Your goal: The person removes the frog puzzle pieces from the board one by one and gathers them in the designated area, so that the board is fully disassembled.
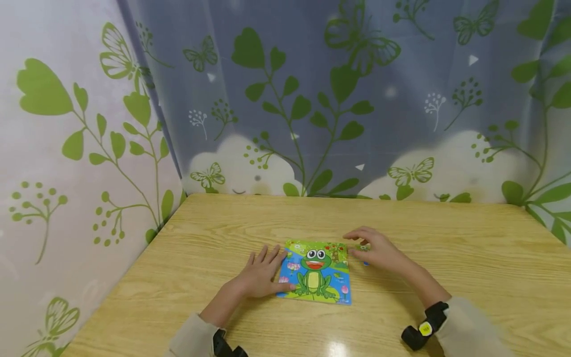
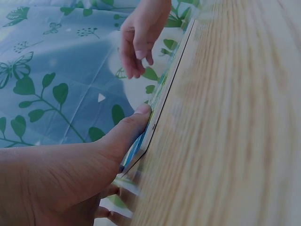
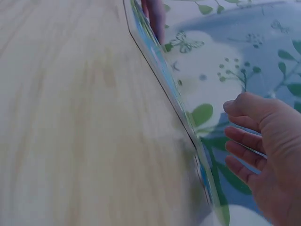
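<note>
A square frog puzzle board [image 1: 314,277], showing a green frog on blue and green, lies flat on the table. My left hand [image 1: 260,277] rests at its left edge with fingers spread. In the left wrist view, the left thumb [image 2: 136,117] presses on the board's top face near a corner. By the upper right edge of the board, my right hand [image 1: 376,250] hovers with loosely bent fingers and nothing visible between them. Partly hidden beneath that hand is a small blue and green flat piece [image 1: 366,263], with its outline unclear. The right wrist view shows its thumb and fingers apart.
The wooden table [image 1: 214,223] reaches back to a hanging cloth [image 1: 285,99] printed with leaves and butterflies. Another printed cloth [image 1: 80,163] hangs along the left side. A black wrist camera [image 1: 417,337] sits on the right forearm.
</note>
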`<action>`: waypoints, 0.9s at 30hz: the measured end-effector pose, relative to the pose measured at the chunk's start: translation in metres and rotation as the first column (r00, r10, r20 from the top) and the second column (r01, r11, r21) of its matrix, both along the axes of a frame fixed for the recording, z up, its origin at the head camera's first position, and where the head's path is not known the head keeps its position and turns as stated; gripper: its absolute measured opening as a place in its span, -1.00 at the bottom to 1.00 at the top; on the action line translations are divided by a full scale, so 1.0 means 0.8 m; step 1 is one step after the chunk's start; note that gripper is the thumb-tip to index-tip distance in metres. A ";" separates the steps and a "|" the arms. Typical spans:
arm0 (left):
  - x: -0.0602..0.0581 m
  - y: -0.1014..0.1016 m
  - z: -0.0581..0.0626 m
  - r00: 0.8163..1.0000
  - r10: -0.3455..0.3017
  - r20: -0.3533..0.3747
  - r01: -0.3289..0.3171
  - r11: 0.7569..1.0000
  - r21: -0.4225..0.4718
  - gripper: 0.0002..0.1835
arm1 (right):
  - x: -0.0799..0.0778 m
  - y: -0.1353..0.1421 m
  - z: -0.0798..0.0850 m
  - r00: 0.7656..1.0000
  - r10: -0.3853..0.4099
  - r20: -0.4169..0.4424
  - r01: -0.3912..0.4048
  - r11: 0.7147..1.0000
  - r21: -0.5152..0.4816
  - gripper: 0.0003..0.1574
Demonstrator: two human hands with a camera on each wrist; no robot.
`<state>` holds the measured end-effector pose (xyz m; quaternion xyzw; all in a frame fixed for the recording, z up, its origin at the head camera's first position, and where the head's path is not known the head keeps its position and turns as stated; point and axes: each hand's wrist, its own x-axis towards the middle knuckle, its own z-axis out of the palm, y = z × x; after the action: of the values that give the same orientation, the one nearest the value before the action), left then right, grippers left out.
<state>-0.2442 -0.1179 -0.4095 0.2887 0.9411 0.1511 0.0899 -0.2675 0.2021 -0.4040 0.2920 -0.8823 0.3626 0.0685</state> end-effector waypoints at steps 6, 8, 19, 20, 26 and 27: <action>0.000 -0.001 0.001 1.000 -0.003 0.006 0.003 1.000 0.002 -0.07 | -0.008 -0.040 0.004 0.994 0.087 0.061 -0.088 0.996 0.017 -0.62; 0.000 0.000 0.001 1.000 -0.001 0.007 0.001 1.000 0.002 -0.07 | -0.011 -0.051 0.002 0.992 0.104 0.068 -0.106 0.994 0.036 -0.63; 0.001 0.000 0.002 1.000 0.007 0.014 -0.007 1.000 -0.003 -0.08 | -0.021 -0.087 -0.014 0.999 -0.035 -0.027 0.040 0.981 0.188 -0.76; 0.001 0.000 0.002 1.000 0.009 0.015 -0.008 1.000 -0.004 -0.08 | -0.021 -0.090 -0.015 0.998 -0.057 -0.032 0.062 0.981 0.186 -0.77; 0.000 -0.002 0.001 1.000 0.006 0.015 -0.005 1.000 -0.006 -0.07 | -0.021 -0.103 -0.025 0.981 -0.175 -0.084 0.186 0.971 0.150 -0.84; -0.001 -0.002 0.001 1.000 0.006 0.014 -0.006 1.000 -0.007 -0.07 | -0.021 -0.105 -0.026 0.978 -0.184 -0.099 0.197 0.970 0.145 -0.84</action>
<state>-0.2448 -0.1196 -0.4088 0.2846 0.9419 0.1500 0.0969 -0.2843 0.1184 -0.4250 0.2254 -0.9280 0.2723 0.1179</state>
